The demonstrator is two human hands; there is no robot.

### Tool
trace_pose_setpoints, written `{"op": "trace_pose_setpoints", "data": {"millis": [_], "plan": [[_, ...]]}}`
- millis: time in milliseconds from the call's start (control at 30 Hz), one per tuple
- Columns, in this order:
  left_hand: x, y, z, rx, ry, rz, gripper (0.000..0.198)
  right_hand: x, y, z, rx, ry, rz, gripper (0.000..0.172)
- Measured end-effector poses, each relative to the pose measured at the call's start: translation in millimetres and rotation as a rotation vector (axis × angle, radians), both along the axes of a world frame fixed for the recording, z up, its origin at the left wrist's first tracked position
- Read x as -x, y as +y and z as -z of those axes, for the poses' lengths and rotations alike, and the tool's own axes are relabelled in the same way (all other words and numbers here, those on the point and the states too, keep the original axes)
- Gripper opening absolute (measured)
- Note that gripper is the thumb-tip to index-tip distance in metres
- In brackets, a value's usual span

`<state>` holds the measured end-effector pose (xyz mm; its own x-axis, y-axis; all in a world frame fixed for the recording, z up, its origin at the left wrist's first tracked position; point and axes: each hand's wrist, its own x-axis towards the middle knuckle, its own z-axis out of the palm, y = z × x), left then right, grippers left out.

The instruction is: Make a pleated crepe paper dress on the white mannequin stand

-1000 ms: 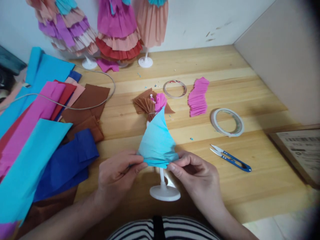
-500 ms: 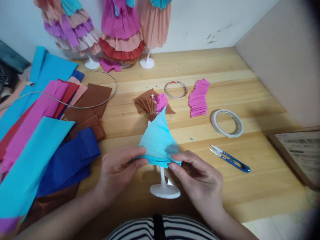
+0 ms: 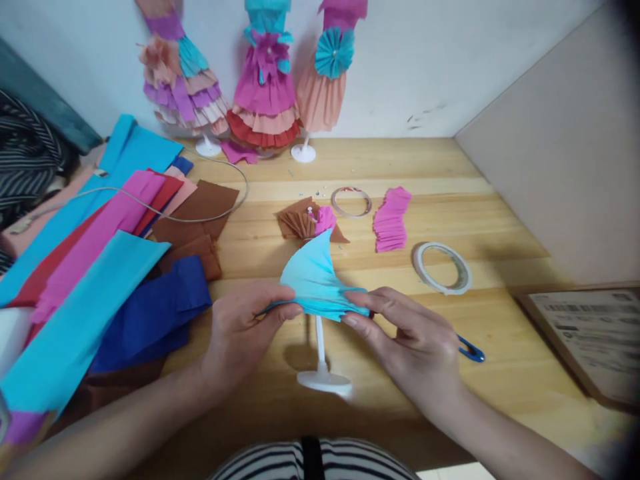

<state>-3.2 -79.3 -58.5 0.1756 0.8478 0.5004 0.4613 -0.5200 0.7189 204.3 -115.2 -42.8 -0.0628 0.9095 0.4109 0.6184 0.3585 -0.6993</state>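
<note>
A light-blue piece of crepe paper is gathered in folds along its lower edge, its upper part fanning to a point. My left hand pinches the gathered edge at the left between thumb and fingers. At the right end my right hand grips the same edge. Behind the paper stands a white stand with a round base; its upper part is hidden. Just beyond lie pleated brown paper and a bunched pink piece.
Folded coloured crepe paper and a grey cord cover the left. Three paper dresses on stands line the wall. Tape rolls, a pleated pink strip, blue-handled snips and a cardboard box lie rightward.
The view has tilted up, showing more of the dresses. The blue paper's lower edge is more tightly gathered, and my right hand now covers the snips' blades.
</note>
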Motion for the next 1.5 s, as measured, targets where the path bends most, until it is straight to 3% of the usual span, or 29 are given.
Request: {"op": "trace_pose_setpoints", "data": {"millis": [267, 733, 900, 1300, 1500], "plan": [[-9.1, 4.9, 9.9, -0.027, -0.111, 0.029, 0.004, -6.5, 14.3, 19.1, -0.102, -0.074, 0.004, 0.018], [-0.5, 7.0, 10.9, -0.08, -0.099, 0.056, 0.004, -6.2, 9.5, 23.1, -0.161, -0.111, -0.025, 0.013], [-1.2, 6.1, 10.7, -0.028, -0.099, 0.061, 0.006, -4.8, 9.4, 21.8, -0.095, -0.091, -0.028, 0.008], [-5.3, 8.0, 6.9, 0.086, -0.146, 0.113, 0.008, -1.1, 3.4, 20.6, 0.199, 0.122, 0.064, 0.02], [-3.9, 10.7, 11.3, 0.207, -0.144, 0.13, 0.01, -2.3, 4.4, 23.3, 0.198, 0.17, 0.039, 0.019]]}}
